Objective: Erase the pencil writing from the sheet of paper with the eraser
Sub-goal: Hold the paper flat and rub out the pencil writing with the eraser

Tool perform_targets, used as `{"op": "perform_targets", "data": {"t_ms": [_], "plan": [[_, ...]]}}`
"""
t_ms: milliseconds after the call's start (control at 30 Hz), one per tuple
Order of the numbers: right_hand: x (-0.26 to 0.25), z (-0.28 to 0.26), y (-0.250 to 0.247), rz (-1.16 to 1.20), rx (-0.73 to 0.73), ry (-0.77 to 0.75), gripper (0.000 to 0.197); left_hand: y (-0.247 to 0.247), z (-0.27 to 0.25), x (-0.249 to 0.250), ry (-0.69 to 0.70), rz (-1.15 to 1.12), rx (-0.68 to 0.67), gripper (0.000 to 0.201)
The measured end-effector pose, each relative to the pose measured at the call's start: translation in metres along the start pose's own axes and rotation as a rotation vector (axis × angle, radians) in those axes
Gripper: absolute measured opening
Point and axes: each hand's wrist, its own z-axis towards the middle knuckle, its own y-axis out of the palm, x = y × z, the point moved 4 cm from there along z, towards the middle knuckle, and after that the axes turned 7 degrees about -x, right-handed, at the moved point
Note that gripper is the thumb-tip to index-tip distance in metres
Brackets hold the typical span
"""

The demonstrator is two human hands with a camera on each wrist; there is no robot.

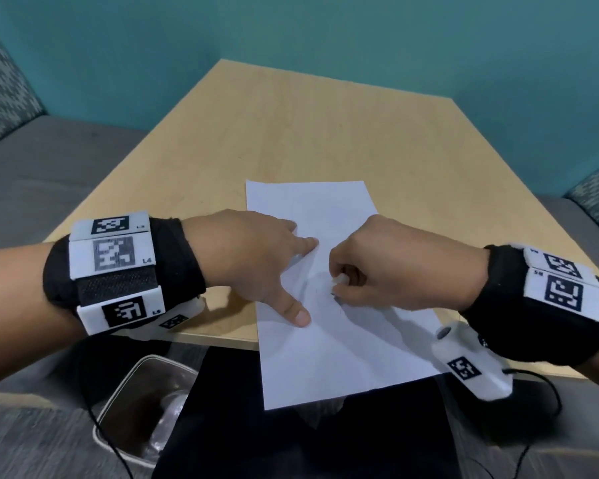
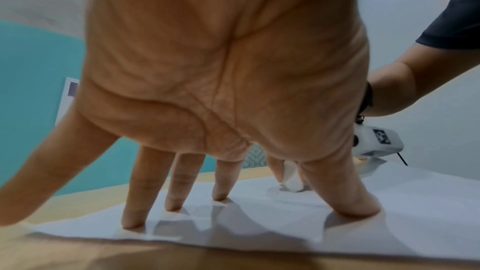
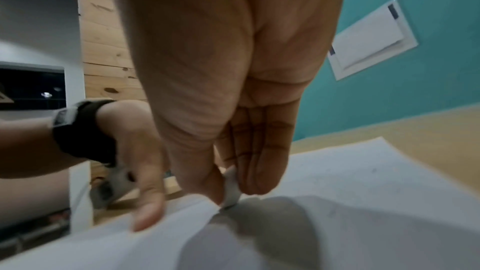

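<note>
A white sheet of paper (image 1: 325, 340) lies on the wooden table (image 1: 291, 133), its near end hanging over the table's front edge. My left hand (image 1: 256, 257) is spread flat on the sheet's left side, straight fingertips (image 2: 135, 219) and thumb pressing the paper (image 2: 259, 233) down. My right hand (image 1: 377, 271) pinches a small white eraser (image 1: 339, 280) between thumb and fingers, its tip on the paper (image 3: 363, 192) at faint pencil marks (image 1: 336, 299). The eraser (image 3: 231, 190) shows between thumb and fingers in the right wrist view, and the same eraser (image 2: 292, 180) past the left hand's palm.
A clear plastic container (image 1: 142, 409) sits low at the left, below the table's front edge. Grey seating (image 1: 32, 174) runs along the left and right of the table. A teal wall (image 1: 325, 36) stands behind. Black cables (image 1: 547, 402) hang from the wrist cameras.
</note>
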Motion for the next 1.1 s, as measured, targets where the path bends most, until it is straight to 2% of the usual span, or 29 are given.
{"op": "perform_targets", "data": {"t_ms": [133, 233, 300, 400, 567, 767, 1000, 1100], "plan": [[0.016, 0.003, -0.008, -0.024, 0.052, 0.077, 0.019, -0.001, -0.002, 0.001, -0.021, 0.019, -0.015, 0.127], [0.002, 0.003, 0.000, -0.070, 0.033, 0.035, 0.022, -0.001, -0.002, 0.001, -0.027, 0.041, -0.027, 0.127], [0.001, 0.002, -0.001, -0.030, 0.015, 0.016, 0.019, 0.000, -0.001, 0.002, -0.029, 0.045, -0.036, 0.126], [0.020, -0.004, -0.015, 0.054, 0.068, 0.040, 0.011, -0.002, 0.000, -0.001, 0.000, 0.046, -0.042, 0.126], [0.021, -0.016, -0.001, 0.167, 0.001, 0.008, 0.015, -0.006, -0.001, -0.016, 0.065, -0.066, -0.051, 0.124], [0.016, -0.011, -0.007, 0.184, 0.004, -0.006, 0.015, 0.000, 0.007, -0.019, 0.078, -0.052, -0.078, 0.137], [0.022, 0.013, -0.008, 0.016, 0.086, 0.030, 0.011, -0.002, 0.009, -0.017, 0.033, 0.061, -0.120, 0.138], [0.009, 0.010, -0.007, 0.076, -0.058, -0.068, 0.007, -0.002, 0.010, -0.016, 0.014, 0.070, -0.134, 0.138]]}}
